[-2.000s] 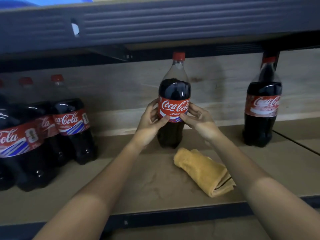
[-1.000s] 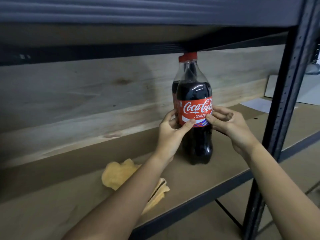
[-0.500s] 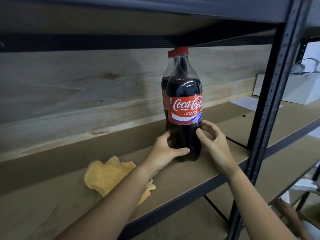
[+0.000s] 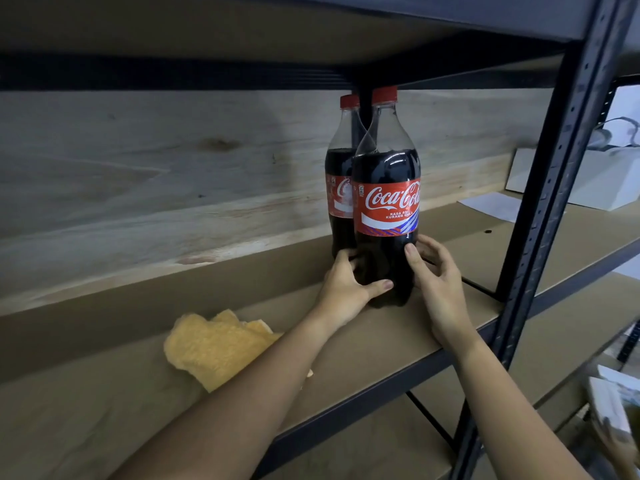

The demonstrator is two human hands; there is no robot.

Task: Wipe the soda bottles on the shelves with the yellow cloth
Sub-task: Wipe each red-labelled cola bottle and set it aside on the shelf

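Observation:
A dark cola bottle (image 4: 386,188) with a red cap and red label stands upright on the brown shelf board (image 4: 363,344), close in front of a second, similar bottle (image 4: 341,174). My left hand (image 4: 346,287) grips the front bottle's lower left side, thumb across its front. My right hand (image 4: 436,282) holds the lower right side, fingers curled round it. The yellow cloth (image 4: 214,344) lies crumpled on the shelf to the left, partly hidden by my left forearm.
A black metal upright (image 4: 540,216) rises just right of the bottles. The upper shelf (image 4: 242,46) hangs low over the caps. A plywood back wall (image 4: 156,174) runs behind. White paper and a white box (image 4: 602,181) sit on the neighbouring shelf at right.
Both hands carried the bottle rightward along the shelf and set it by the second bottle, then slid from the label down to its base. The cloth stays behind on the left.

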